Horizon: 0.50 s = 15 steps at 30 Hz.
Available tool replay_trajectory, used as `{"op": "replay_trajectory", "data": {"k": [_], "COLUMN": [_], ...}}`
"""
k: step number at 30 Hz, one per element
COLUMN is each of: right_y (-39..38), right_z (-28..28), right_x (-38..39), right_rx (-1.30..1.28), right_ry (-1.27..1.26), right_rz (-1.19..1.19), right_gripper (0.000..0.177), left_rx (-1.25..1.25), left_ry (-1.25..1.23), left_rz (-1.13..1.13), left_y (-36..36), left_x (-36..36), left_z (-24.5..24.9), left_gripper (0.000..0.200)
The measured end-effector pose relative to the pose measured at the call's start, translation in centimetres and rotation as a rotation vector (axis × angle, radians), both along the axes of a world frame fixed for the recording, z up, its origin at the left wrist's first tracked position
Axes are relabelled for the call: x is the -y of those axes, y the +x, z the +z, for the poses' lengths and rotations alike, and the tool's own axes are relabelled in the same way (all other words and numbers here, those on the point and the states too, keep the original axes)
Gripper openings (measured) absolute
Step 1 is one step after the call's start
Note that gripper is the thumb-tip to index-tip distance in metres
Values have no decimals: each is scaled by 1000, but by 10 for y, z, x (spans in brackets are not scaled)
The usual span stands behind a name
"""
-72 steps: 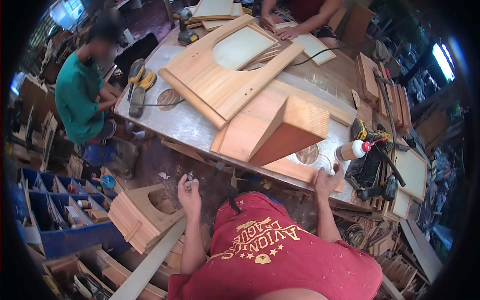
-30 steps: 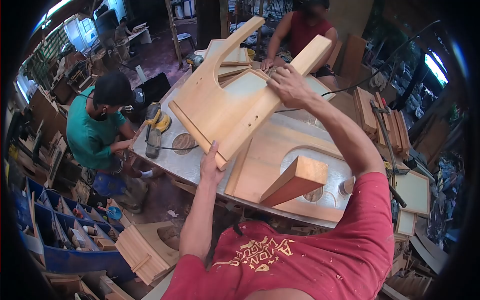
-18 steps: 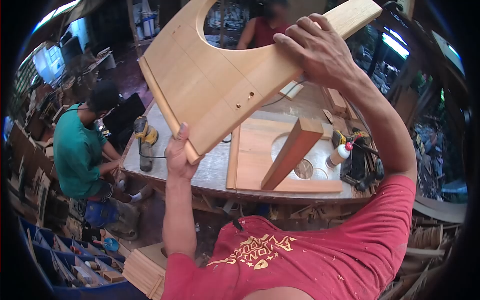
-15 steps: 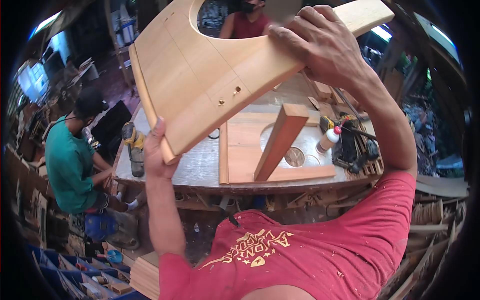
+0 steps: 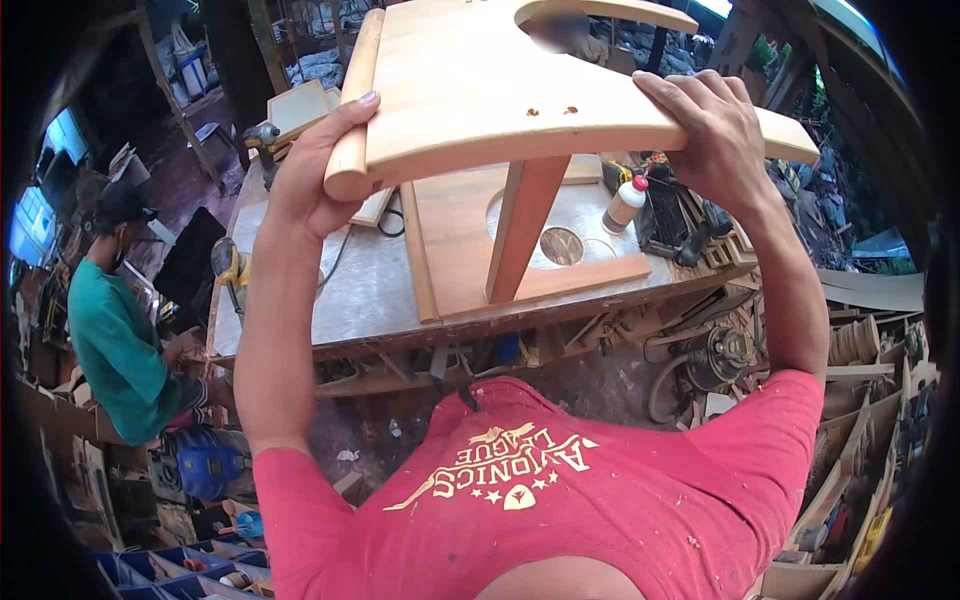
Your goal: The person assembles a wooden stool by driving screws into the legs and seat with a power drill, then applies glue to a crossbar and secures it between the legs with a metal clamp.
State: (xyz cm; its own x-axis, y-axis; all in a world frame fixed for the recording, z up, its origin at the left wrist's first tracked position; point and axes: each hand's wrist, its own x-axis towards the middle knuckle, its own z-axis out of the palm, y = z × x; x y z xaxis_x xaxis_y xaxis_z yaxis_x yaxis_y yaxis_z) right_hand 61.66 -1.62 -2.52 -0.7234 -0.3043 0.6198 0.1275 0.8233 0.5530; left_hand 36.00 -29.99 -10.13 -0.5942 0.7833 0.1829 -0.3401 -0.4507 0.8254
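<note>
A pale wooden panel (image 5: pixel 460 90) with a curved cutout and two small holes is held up above the bench. My left hand (image 5: pixel 325 165) grips its rounded left edge, thumb on top. At the right, my right hand (image 5: pixel 715 135) wraps over the arm of the panel. Under it, an upright wooden leg (image 5: pixel 522 225) stands on a second cut-out panel (image 5: pixel 450 225) lying on the bench. The leg's top is hidden behind the held panel.
On the workbench (image 5: pixel 370 300) are a white glue bottle with a red cap (image 5: pixel 626 205), a yellow drill (image 5: pixel 230 268) and another drill (image 5: pixel 262 138). A co-worker in a green shirt (image 5: pixel 115 340) sits at the left. A round machine (image 5: pixel 720 358) stands below the bench.
The held panel has swung from a steep tilt to nearly level, over the upright leg. My left hand has risen, and my right hand has lowered slightly. The view has shifted.
</note>
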Motion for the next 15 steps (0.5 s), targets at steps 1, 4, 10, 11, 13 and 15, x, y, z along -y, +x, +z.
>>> {"op": "replay_trajectory", "data": {"k": [1,4,10,11,13,15], "right_y": [-2,-9,-19,-20,-22,-26], "right_z": [-6,-26,-45,-47,-47,-51], "right_x": [-6,-22,-45,-45,-49,-54], "right_rx": [3,-10,5,15,17,-33], "right_ry": [-17,-75,-115,-130,-147,-139], "right_rz": [-12,-34,-5,1,8,59], "right_gripper": [59,61,58,58,57,55], "left_rx": [-21,-6,4,15,20,8], "left_ry": [-39,-105,-139,-151,-161,-127], "left_rz": [-24,7,28,53,98,90], "left_y": [-6,-15,-25,-25,-15,-10], "left_x": [-6,-25,-37,-36,-35,-33], "left_z": [0,-1,-12,-13,-6,-2], "left_gripper": [57,54,56,56,56,55]}}
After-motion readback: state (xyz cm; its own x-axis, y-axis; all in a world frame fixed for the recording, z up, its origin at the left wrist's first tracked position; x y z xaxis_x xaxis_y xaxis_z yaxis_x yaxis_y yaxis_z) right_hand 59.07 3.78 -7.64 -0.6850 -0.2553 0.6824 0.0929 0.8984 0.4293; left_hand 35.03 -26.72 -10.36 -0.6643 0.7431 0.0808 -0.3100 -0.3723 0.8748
